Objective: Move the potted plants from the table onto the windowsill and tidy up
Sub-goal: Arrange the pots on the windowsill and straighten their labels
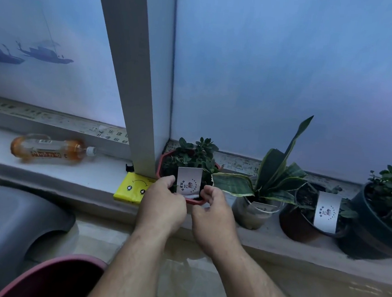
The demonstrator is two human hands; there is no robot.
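A red pot (163, 162) with a small leafy plant stands on the windowsill (82, 174), just right of the window post. Both of my hands are at its near rim. My left hand (162, 204) grips the rim on the left, and my right hand (213, 208) grips it on the right. A white printed card (189, 180) stands in the pot between my thumbs. To the right stand a snake plant in a clear pot (253, 211), a brown pot (299, 224) with a second white card, and a black pot (376, 223) with a bushy plant.
A plastic bottle (49, 149) with amber liquid lies on its side on the sill at left. A yellow packet (131, 187) lies at the foot of the window post (137, 73). A dark grey stool (9, 215) and a dark red bucket (51, 277) sit below at left.
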